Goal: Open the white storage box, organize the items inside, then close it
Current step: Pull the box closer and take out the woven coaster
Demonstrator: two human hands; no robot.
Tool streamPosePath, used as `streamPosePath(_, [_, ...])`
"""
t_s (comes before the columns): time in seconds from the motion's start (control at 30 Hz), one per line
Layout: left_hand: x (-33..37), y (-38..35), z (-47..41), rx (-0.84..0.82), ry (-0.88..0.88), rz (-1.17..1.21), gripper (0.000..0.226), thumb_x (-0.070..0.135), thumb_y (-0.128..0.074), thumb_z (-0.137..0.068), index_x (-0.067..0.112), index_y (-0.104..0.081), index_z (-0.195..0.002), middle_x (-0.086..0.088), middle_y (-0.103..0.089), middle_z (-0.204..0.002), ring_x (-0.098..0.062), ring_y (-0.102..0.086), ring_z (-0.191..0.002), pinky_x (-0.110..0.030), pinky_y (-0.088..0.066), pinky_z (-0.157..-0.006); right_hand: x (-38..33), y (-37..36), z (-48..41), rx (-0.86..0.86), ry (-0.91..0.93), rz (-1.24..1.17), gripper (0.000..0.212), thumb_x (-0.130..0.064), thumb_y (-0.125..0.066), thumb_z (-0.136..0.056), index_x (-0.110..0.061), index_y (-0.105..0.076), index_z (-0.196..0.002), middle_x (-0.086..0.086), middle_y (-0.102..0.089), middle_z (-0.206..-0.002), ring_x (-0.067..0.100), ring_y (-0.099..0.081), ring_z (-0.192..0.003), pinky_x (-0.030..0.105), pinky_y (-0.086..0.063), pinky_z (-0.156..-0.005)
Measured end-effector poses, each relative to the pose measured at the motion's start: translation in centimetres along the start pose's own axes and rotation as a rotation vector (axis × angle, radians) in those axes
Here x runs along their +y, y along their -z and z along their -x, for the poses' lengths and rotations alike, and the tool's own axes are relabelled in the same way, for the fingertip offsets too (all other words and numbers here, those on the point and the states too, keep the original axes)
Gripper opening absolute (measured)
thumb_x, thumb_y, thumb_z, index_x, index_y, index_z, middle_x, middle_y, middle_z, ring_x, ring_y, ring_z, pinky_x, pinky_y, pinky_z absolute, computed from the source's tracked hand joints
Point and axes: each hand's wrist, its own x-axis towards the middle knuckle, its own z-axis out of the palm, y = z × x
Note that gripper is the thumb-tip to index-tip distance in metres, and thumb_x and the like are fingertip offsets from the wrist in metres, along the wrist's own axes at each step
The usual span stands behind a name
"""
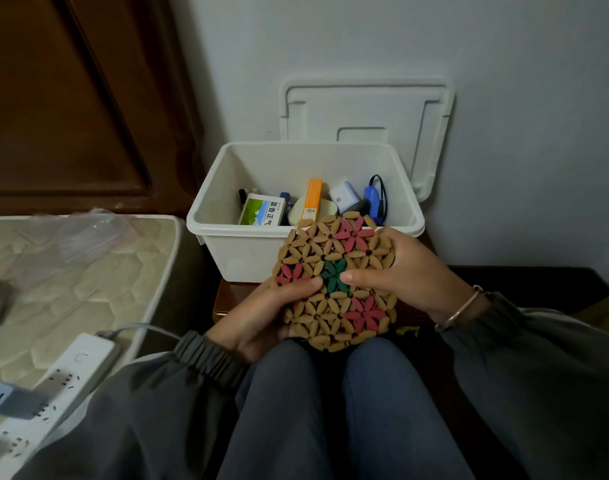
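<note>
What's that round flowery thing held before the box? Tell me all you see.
The round mat looks like bamboo pieces strung into petal shapes: mostly tan, with three pinkish-red flowers and one green flower at the centre. It is held tilted towards the camera, above the knees, overlapping the near rim of the open white storage box in view. The left hand holds its lower left edge, the right hand its upper right; both thumbs press its face near the green flower.

You've got a white wall [330, 46] ahead, dark wood panel [71, 98] at left, quilted mattress [81, 278] below it w/ power strip [67, 379].
</note>
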Motion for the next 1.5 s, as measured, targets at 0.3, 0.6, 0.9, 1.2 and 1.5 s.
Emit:
streamPosePath(0.3, [-0.2, 2.0, 1.5, 0.013, -0.033, 0.109, 0.035, 0.017, -0.073, -0.073, 0.017, -0.069, -0.108, -0.013, -0.070, -0.114, -0.029, -0.069, -0.103, -0.041, -0.059, -0.079, -0.2, 0.1, -2.1, -0.258, -0.116, 0.019, 0.058, -0.076, -0.049, -0.068, -0.036, -0.059, -0.109, -0.016, -0.068, -0.105, -0.001, -0.063, -0.099, 0.019, -0.048, -0.078])
streamPosePath(0.6, [0.2, 5.6, 3.2, 0.091, -0.134, 0.155, 0.051, 0.020, -0.072, -0.074, 0.015, -0.058, -0.123, -0.013, -0.069, -0.117, -0.029, -0.068, -0.105, -0.036, -0.059, -0.074, 3.9, -0.2, -5.8, 0.099, 0.241, 0.916, 0.048, -0.046, -0.057, -0.086, -0.021, -0.051, -0.126, -0.002, -0.058, -0.119, 0.019, -0.052, -0.112, 0.040, -0.033, -0.098])
streamPosePath(0.9, [1.3, 6.5, 3.8, 0.112, -0.165, 0.177, 0.059, 0.021, -0.072, -0.072, 0.015, -0.053, -0.127, -0.013, -0.070, -0.116, -0.029, -0.069, -0.104, -0.035, -0.059, -0.073, 4.5, -0.9, -6.8, 0.253, 0.307, 0.875, 0.022, -0.019, -0.056, -0.091, -0.013, -0.064, -0.110, 0.008, -0.062, -0.093, 0.029, -0.056, -0.090, 0.041, -0.038, -0.081])
streamPosePath(1.2, [1.9, 6.0, 3.2, 0.098, -0.176, 0.255, 0.049, 0.018, -0.066, -0.078, 0.015, -0.054, -0.125, -0.013, -0.070, -0.114, -0.029, -0.069, -0.101, -0.037, -0.059, -0.070, 4.3, -1.7, -3.1, 0.296, 0.413, 0.891, 0.017, -0.014, -0.059, -0.085, -0.009, -0.069, -0.098, 0.008, -0.063, -0.078, 0.031, -0.059, -0.074, 0.040, -0.039, -0.069])
streamPosePath(1.5, [2.3, 3.6, 1.5, 0.135, -0.186, 0.253, 0.052, 0.019, -0.071, -0.070, 0.015, -0.058, -0.121, -0.012, -0.071, -0.112, -0.028, -0.070, -0.101, -0.040, -0.060, -0.076, 4.1, -3.0, 0.2, 0.326, 0.455, 0.882, 0.021, -0.019, -0.066, -0.077, -0.009, -0.071, -0.095, 0.004, -0.067, -0.078, 0.028, -0.063, -0.069, 0.039, -0.048, -0.060])
